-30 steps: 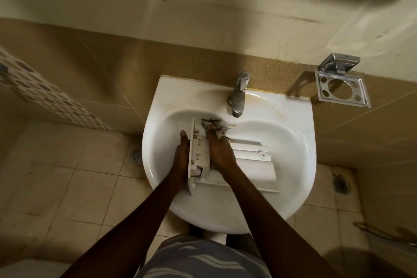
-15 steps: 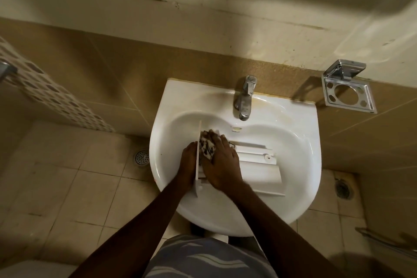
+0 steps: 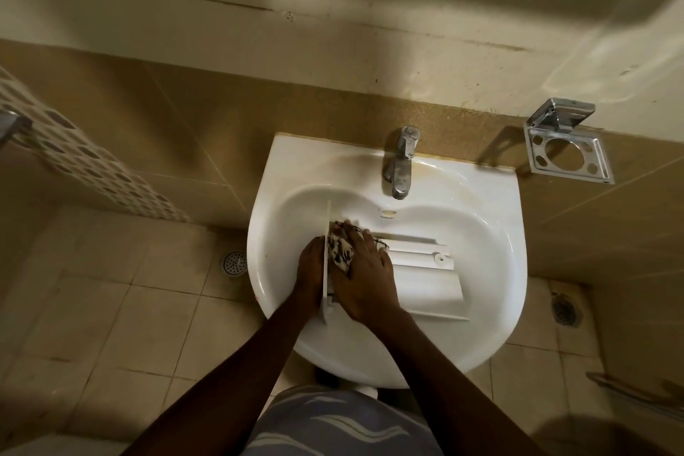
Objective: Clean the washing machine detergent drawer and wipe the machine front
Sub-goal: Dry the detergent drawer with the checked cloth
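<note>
The white plastic detergent drawer [image 3: 425, 278] lies inside the white wash basin [image 3: 488, 233], its front panel standing on edge at the left. My left hand [image 3: 310, 270] grips that front panel from the outer side. My right hand [image 3: 364, 278] presses a patterned black-and-white cloth [image 3: 340, 250] into the drawer's compartments just behind the panel. The cloth is bunched under my fingers, partly hidden. The washing machine is out of view.
A chrome tap [image 3: 401, 163] stands at the basin's back, no water running. A chrome holder [image 3: 568, 152] hangs on the tiled wall at right. Floor drains sit at left [image 3: 234, 263] and right [image 3: 564, 313]. A metal rail [image 3: 629, 392] shows at lower right.
My right hand with the cloth has pulled back from the drawer's far end toward me, rubbing along the compartments behind the front panel. My left hand keeps its hold.
</note>
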A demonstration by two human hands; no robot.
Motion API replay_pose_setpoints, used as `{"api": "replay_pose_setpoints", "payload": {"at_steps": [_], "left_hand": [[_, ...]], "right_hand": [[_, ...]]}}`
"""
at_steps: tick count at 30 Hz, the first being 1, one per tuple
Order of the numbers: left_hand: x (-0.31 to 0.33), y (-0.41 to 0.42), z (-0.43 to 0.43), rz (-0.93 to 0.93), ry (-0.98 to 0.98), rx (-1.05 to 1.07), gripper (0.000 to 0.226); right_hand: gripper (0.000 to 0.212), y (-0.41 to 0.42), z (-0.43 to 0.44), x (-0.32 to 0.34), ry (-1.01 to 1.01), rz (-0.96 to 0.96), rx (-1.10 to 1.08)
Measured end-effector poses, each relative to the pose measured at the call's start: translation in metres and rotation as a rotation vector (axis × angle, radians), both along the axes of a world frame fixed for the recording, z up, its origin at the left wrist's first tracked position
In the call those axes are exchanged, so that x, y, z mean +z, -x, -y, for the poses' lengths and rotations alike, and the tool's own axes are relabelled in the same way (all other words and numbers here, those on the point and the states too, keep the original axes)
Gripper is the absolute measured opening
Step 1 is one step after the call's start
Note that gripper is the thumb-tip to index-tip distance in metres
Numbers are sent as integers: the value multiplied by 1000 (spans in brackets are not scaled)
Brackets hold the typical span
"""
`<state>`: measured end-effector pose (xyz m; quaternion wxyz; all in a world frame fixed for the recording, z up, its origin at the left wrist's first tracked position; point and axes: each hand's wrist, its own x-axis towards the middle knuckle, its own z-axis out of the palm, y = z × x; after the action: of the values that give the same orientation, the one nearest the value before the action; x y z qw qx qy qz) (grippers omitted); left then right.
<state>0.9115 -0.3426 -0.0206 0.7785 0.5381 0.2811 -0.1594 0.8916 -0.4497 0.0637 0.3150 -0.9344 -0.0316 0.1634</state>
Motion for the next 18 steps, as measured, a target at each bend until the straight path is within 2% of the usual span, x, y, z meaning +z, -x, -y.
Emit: {"api": "replay_pose_setpoints", "payload": {"at_steps": [3,6,10,13,15,18], "left_hand": [[7,0,2,9,-57,-14,33],[6,0,1,-45,-48,-29,35],[3,-2,-1,-117,3,-61,40],[4,-3,-3,-108,24,-57,51],[2,-3,-3,-86,70,-65,63],[-2,-3,-2,-57,113,-90,87]], "right_hand": [[63,-23,-4,-3,-7,-16,-39],[63,-9,-1,-2,5,40,-27],[63,30,30,-1,16,156,113],[58,36,76,-9,187,211,99],[58,27,103,-15,324,227,-30],[63,-1,103,-25,481,120,-188]]}}
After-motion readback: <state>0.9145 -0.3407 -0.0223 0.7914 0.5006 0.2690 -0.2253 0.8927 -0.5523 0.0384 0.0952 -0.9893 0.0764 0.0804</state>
